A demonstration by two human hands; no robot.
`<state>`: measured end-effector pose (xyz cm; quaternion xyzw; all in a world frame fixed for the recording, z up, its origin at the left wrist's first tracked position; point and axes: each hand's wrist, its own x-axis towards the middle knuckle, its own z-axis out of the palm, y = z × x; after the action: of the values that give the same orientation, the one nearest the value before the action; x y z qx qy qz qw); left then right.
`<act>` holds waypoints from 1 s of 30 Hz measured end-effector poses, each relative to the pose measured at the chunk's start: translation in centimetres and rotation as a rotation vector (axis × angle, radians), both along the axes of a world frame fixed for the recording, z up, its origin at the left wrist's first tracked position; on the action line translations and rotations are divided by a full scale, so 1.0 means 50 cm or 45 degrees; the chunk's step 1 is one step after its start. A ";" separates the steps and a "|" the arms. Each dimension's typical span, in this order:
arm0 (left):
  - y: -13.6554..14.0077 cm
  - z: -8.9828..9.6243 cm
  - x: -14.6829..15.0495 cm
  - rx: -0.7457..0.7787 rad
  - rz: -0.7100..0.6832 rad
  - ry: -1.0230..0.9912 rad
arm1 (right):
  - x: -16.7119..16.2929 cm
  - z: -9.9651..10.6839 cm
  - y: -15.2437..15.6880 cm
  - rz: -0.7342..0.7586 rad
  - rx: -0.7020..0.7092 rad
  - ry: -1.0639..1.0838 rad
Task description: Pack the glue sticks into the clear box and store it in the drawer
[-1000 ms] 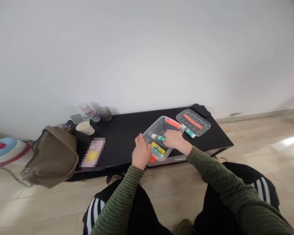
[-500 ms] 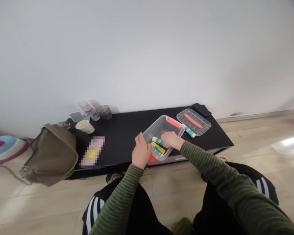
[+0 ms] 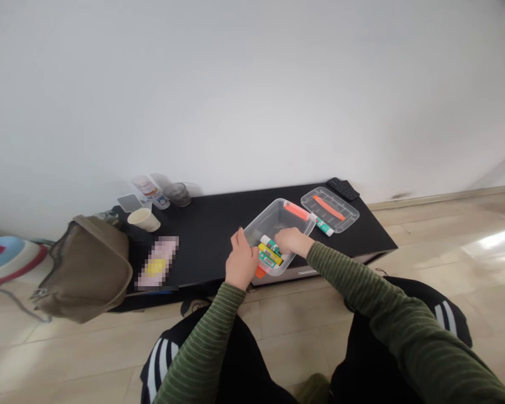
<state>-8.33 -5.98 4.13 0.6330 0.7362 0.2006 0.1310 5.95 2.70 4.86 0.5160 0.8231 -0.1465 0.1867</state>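
Observation:
A clear plastic box (image 3: 258,223) with orange latches stands tilted at the front edge of the black table. My left hand (image 3: 240,262) is closed on its near left rim. My right hand (image 3: 293,242) reaches down inside, its fingers closed at the right end of a white-and-green glue stick (image 3: 270,244); the fingertips are partly hidden. Beside that stick lie a yellow tube (image 3: 270,254) and another green-and-white stick (image 3: 267,260), at the near end of the box. One more glue stick (image 3: 323,226) rests outside, against the box lid (image 3: 339,216).
A black keypad-like object (image 3: 343,188) lies behind the lid. To the left are a paper cup (image 3: 145,220), a glass (image 3: 178,194), a spray can (image 3: 151,191), a blurred pink packet (image 3: 157,262) and a brown bag (image 3: 86,264) at the table's end.
My right hand has lowered the glue stick slightly in the box, and it now lies more in line with the yellow tube. My left hand keeps its hold. The view has shifted a little.

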 end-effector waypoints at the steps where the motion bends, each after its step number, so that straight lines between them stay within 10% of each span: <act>1: 0.000 0.000 0.000 -0.003 0.000 0.007 | 0.003 0.004 -0.003 0.008 0.020 0.011; 12: 0.003 0.000 -0.002 -0.034 0.010 -0.064 | 0.188 0.005 -0.011 -0.247 0.943 0.887; 23: 0.008 0.000 -0.004 -0.040 -0.001 -0.136 | 0.358 -0.173 0.030 -0.589 0.615 0.506; 30: 0.010 -0.009 -0.007 -0.018 -0.019 -0.131 | 0.330 -0.179 0.025 -0.507 0.555 0.376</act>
<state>-8.67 -5.49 3.70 0.6263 0.7252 0.2266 0.1745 22.47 3.94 -4.10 0.6677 0.7363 -0.0737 -0.0816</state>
